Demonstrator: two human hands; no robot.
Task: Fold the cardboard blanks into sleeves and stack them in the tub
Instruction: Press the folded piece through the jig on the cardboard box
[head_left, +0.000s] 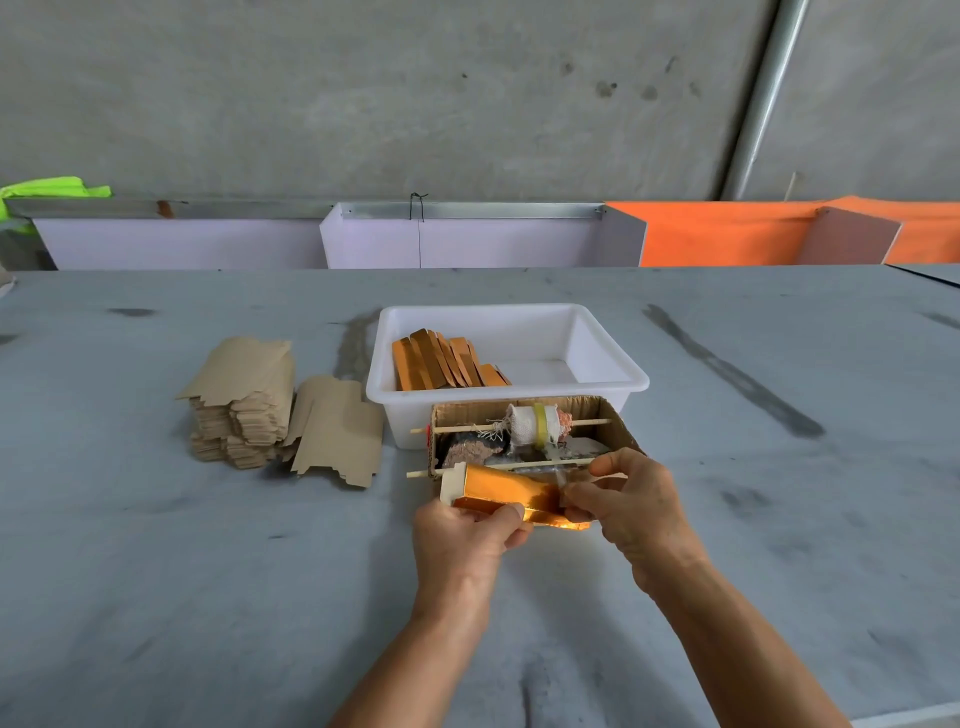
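I hold a shiny orange cardboard blank, partly folded, just in front of a small cardboard glue box. My left hand pinches its near left edge. My right hand grips its right end with thumb and fingers. A white plastic tub stands behind the box, with several folded orange sleeves leaning in its left part. To the left a stack of flat brown blanks lies on the table, and one loose blank leans against it.
The open cardboard box holds a cloth-wrapped roller on a wooden skewer, touching the tub's front wall. The grey table runs to a low white and orange barrier at the back.
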